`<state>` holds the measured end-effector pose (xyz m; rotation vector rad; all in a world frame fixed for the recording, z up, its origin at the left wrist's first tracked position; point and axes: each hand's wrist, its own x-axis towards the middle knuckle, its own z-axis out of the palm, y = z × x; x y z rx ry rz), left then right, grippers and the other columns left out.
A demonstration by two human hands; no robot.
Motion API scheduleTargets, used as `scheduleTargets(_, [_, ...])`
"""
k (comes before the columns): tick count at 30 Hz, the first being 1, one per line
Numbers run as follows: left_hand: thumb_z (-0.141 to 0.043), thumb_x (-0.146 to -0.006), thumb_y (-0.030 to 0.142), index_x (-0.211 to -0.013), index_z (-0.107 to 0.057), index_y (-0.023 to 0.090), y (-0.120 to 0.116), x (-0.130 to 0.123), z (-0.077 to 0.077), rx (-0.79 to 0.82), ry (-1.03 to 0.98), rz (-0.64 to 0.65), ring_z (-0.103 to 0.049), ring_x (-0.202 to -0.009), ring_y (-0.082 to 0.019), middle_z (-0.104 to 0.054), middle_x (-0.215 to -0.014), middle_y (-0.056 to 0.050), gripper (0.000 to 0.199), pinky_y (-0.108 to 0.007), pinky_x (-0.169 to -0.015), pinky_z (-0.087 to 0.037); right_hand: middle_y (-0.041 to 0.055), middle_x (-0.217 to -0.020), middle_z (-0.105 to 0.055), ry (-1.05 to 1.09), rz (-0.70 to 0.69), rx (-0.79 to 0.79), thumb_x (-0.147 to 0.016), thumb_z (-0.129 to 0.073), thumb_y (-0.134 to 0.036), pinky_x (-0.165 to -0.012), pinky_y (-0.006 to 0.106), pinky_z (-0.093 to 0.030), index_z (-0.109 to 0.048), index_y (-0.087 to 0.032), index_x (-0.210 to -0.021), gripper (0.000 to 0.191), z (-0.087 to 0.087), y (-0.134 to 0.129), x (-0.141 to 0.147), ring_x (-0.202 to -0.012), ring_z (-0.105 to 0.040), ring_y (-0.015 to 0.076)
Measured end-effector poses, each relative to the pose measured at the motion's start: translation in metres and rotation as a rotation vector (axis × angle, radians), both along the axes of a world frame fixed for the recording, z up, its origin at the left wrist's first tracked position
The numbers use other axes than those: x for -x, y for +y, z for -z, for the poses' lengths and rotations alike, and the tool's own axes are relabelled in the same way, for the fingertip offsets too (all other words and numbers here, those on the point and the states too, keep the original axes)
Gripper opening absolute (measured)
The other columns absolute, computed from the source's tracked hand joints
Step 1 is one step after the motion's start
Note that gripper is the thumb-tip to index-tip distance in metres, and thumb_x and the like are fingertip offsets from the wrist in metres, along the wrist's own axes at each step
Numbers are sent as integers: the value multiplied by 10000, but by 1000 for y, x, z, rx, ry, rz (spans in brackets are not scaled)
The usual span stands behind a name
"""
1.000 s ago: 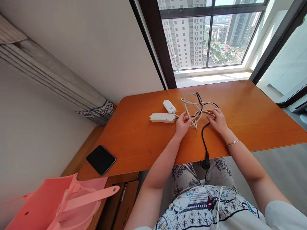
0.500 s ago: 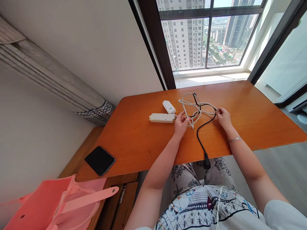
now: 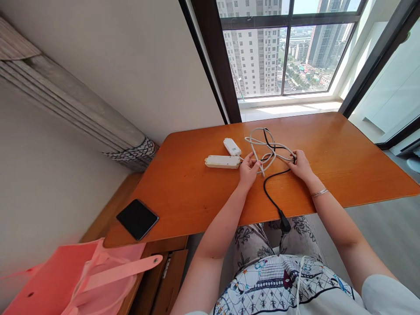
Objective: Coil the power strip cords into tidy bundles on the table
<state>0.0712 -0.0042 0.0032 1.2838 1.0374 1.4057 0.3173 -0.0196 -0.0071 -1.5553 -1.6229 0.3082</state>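
A tangle of white cable (image 3: 252, 141) and black cable (image 3: 271, 176) lies on the wooden table in front of me. My left hand (image 3: 248, 170) pinches the white cable at the tangle's left side. At its right side, my right hand (image 3: 299, 165) has its fingers closed around the black cable and seems to touch the white loop too. The black plug (image 3: 285, 224) hangs over the table's front edge. Left of my left hand lie a long white power strip (image 3: 222, 162) and a smaller white power strip (image 3: 232, 147), close together.
A black phone (image 3: 137, 219) rests at the left end of the orange-brown table (image 3: 183, 197). Beyond the left corner hangs a pink bag (image 3: 62, 275) with a strap. A window (image 3: 285, 61) stands behind the table, and a tied curtain (image 3: 98, 118) is at the left.
My right hand has shifted slightly left and down with the black cable. The cable's bend has moved left, and the plug has tilted and slid a little to the right.
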Motion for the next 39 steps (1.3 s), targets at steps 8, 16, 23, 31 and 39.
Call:
scheduleTargets(8, [-744,-813,420,-1228,-616,219,4,4,1,-46,-63,-82,-694,-810,-163,-689,-786,1,478,-303,-797,-545,193,-1331,-490,-189,84,-287,-727,-582,-144,-982,489,-502,-499,-205,-1209,493,-21,-17,13,-1217,-521,331])
scheduleTargets(16, [-754,-805,476,-971,-629,213,5,5,0,-75,-146,-181,-690,-826,-164,-704,-812,-21,335,-310,-822,-540,130,-1083,-631,-303,109,-306,-840,-574,-202,-981,491,-486,-706,-238,-1193,379,-34,-29,16,-1044,-576,318])
scheduleTargets(23, [-748,-816,531,-923,-619,212,1,1,0,-115,-82,-151,-703,-846,-176,-713,-832,-35,361,-333,-844,-547,129,-1108,-699,-257,145,-225,-923,-520,-241,-941,477,-512,-755,-246,-1220,379,-36,-23,7,-1039,-608,306])
scheduleTargets(31, [-662,-887,346,-913,-600,215,7,5,-1,-78,-171,-282,-644,-787,-138,-649,-811,-14,148,-262,-738,-508,44,-863,-672,558,195,-433,-927,-466,-344,-716,335,-512,-647,-242,-1219,359,-34,-15,-6,-763,-607,186])
scheduleTargets(39, [-633,-834,329,-871,-526,231,20,21,-5,12,-390,-392,-511,-632,-88,-536,-721,35,149,-225,-672,-440,-45,-797,-439,1131,559,-576,-850,-476,-359,-446,204,-272,-514,-268,-1074,245,-23,7,-56,-516,-365,77])
